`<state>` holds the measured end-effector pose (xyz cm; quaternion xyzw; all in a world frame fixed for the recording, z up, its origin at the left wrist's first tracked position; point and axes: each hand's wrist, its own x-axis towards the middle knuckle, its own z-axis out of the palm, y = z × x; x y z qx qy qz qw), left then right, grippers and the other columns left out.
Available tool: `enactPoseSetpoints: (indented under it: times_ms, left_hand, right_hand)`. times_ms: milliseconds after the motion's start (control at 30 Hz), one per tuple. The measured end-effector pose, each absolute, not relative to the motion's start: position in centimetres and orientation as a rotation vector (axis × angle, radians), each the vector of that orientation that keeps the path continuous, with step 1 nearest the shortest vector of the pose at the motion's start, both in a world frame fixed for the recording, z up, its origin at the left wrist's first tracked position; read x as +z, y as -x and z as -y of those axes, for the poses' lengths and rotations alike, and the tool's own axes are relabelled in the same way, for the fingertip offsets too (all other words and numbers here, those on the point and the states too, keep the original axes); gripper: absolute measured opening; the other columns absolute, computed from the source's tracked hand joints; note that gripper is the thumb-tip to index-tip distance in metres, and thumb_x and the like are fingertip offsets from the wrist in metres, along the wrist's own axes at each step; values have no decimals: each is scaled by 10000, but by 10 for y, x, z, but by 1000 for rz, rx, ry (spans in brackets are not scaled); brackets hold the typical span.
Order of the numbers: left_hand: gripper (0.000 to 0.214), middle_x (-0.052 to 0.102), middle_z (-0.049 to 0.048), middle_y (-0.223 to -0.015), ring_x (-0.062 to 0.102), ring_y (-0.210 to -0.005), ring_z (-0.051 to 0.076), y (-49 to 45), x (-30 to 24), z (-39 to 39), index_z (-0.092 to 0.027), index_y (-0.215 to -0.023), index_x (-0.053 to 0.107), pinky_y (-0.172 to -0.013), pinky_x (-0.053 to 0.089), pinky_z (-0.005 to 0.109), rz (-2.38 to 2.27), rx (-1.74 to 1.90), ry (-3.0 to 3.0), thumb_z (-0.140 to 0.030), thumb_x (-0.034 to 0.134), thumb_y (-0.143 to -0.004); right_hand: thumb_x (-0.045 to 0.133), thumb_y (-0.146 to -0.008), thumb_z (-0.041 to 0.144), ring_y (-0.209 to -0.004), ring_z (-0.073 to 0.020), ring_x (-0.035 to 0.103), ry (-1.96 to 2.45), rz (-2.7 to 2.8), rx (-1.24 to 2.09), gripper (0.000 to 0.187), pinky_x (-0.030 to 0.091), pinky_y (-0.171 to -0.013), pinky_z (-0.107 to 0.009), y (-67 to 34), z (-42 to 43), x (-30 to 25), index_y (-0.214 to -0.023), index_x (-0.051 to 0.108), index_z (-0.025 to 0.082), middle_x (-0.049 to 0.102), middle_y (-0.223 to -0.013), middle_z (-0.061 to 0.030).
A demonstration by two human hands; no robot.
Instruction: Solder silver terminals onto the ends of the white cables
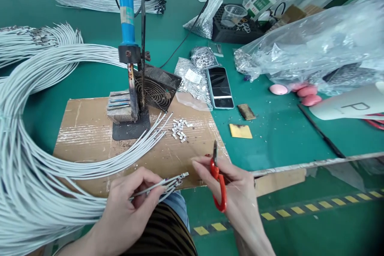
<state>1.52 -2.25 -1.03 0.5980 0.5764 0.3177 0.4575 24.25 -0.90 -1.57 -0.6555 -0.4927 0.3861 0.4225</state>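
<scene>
My left hand [136, 204] is closed round the ends of several thin white cables [172, 184], which carry small metal terminals at their tips. My right hand [231, 184] holds red-handled scissors [220, 188], blades pointing up and away, with thumb and forefinger drawn together beside them. A thick coil of white cables [18, 148] sweeps round from the left. Its other loose ends [153, 132] lie on the cardboard [87, 128]. Close to those ends is a small pile of metal terminals [180, 129].
A blue-handled soldering iron [126, 16] stands clamped upright over a block [118, 108], beside a black fan [157, 88]. A phone [220, 87], a bag of terminals [192, 80] and a yellow sponge [241, 131] lie right of it. Plastic bags [315, 44] fill the back right.
</scene>
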Motion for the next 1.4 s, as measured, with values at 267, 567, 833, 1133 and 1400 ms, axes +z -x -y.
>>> enactPoseSetpoints:
  times_ms: [267,567,833,1133,1400]
  left_hand:
    - [132,730,4,-681,594,-554,142,-17,-11,26,-223,-821,772,-519,418,228,-1431,833,-1473,-286,742,-933]
    - [255,641,-43,-656,564,-568,108,-15,-14,24,-218,-834,679,-559,430,187,-1282,795,-1530,-296,575,-1054]
    - [317,615,-33,-648,549,-578,111,-15,-13,24,-210,-777,652,-565,425,193,-1286,790,-1391,-352,583,-1052]
    - [305,612,-43,-641,540,-573,106,-14,-16,26,-209,-790,664,-565,424,190,-1277,765,-1406,-348,590,-1051]
    - [173,697,-77,-696,600,-577,81,-18,-13,24,-241,-864,704,-579,436,166,-1252,864,-1637,-194,638,-1017]
  right_hand:
    - [768,-881,299,-613,-152,587,1415,1176,1208,122,463,-554,-256,-207,15,-14,-872,882,255,706,-710,-23]
    - [778,-913,278,-722,-170,712,1191,1153,1443,148,568,-641,-235,-202,14,-24,-985,892,339,810,-843,-30]
    - [789,-915,322,-581,-122,597,1119,954,1588,109,576,-661,-231,-194,19,-26,-931,896,313,530,-546,39]
    - [803,-902,350,-542,-109,511,1122,912,1606,118,524,-601,-229,-194,21,-29,-891,891,273,487,-537,43]
    - [820,-817,270,-496,-100,479,1192,931,1587,102,417,-486,-225,-196,21,-32,-744,852,205,637,-584,0]
